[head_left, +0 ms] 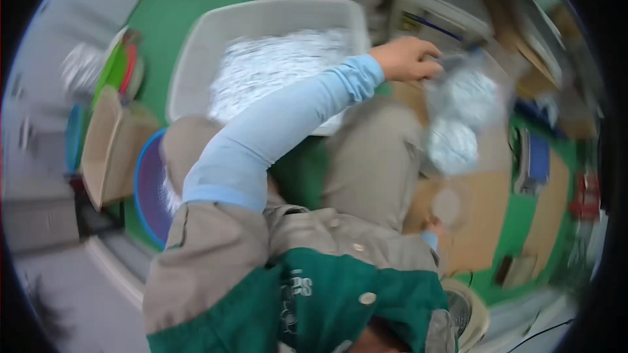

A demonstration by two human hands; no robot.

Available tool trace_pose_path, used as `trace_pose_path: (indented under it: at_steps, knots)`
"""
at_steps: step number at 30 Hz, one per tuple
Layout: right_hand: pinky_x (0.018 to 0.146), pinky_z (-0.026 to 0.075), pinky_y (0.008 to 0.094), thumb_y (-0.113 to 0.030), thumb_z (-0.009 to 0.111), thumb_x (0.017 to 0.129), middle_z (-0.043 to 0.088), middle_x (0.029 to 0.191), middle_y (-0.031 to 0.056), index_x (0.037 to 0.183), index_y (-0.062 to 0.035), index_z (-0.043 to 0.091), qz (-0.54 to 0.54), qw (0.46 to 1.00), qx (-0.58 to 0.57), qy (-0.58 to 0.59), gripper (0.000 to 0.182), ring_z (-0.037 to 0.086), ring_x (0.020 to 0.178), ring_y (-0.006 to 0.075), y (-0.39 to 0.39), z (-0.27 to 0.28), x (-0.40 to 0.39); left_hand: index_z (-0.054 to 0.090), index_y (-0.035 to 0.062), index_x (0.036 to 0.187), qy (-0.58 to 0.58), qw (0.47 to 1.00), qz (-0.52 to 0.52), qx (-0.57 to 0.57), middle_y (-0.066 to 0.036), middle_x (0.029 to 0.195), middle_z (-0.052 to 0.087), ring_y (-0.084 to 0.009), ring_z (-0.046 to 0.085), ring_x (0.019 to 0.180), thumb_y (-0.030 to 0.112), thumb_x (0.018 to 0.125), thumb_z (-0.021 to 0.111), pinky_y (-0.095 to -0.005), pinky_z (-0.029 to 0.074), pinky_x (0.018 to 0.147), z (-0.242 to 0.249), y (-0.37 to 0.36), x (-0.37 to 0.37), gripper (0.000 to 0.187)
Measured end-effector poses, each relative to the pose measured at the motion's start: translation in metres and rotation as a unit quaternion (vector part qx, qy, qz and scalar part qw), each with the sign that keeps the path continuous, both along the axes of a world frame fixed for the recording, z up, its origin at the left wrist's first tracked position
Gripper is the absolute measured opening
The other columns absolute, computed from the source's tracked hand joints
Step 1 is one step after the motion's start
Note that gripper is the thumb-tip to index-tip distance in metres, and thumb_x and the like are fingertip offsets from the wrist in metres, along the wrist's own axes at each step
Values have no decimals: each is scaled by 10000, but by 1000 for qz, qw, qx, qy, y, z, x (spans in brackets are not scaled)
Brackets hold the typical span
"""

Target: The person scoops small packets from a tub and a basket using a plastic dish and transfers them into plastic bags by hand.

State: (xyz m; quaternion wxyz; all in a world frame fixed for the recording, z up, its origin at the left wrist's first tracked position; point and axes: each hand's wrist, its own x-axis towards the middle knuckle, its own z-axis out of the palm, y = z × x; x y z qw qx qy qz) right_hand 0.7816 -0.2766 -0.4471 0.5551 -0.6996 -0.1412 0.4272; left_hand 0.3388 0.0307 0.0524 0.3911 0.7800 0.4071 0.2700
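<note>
My left arm, in a light blue sleeve, stretches across to the right over my knees. My left hand point(409, 60) has its fingers bent and closed at the upper left edge of a clear plastic bag point(481, 68); the grip is blurred. Two round, silvery-white bundles point(453, 146) show in and beside the bag. Lower down, beside my right leg, my right hand point(434, 226) is small and mostly hidden by my body. Its fingers are near a pale, round, see-through piece point(447, 205), and blur hides whether they hold it.
A large white bin point(183, 85) of shredded silvery-white strips point(275, 65) stands before my knees. To the left are a purple-blue basket point(147, 186) and a beige chair point(103, 147). Cardboard point(481, 242) covers the green floor at right, with a blue device point(536, 157) beyond.
</note>
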Motion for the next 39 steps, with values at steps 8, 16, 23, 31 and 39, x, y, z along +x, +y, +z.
trace_pose_path:
  at_steps: [8,16,23,31,39]
  knots:
    - [916,386,425,53,457,729,444,1253,220,1262,76,376,97,839,365,392,539,430,1131,334,151,345,36,562,-36,1137,-106,876,456,113,-109,919,655,-152,624,851,231,877,562,-262,493,790,74,-206,-314,373]
    - [1125,62,519,82,431,763,129,1473,227,1402,49,151,433,785,327,300,698,89,1370,373,257,580,-334,625,-19,1048,-5,592,804,-60,-136,980,663,-209,622,909,264,810,616,-328,468,815,-120,-492,-462,369]
    - [897,469,398,-188,595,840,425,1274,211,1400,-38,243,793,545,272,20,678,471,1154,302,153,543,-670,588,-3,1133,108,521,837,-131,-237,1093,597,-354,570,1025,378,764,638,-386,433,911,-272,-590,-453,533]
    - [900,435,422,-253,772,631,469,1176,177,1327,-146,352,805,281,432,-295,820,455,1096,371,55,361,-868,403,40,1315,195,493,837,-135,-247,1352,355,-395,311,1264,528,751,621,-472,250,1049,-313,-566,-503,777]
    - [843,471,434,-124,767,564,447,1169,159,1350,-299,339,689,122,618,-358,912,429,1102,351,6,273,-900,403,289,1335,266,536,766,-237,-72,1449,264,-393,190,1325,372,815,566,-685,193,976,-333,-530,-521,552]
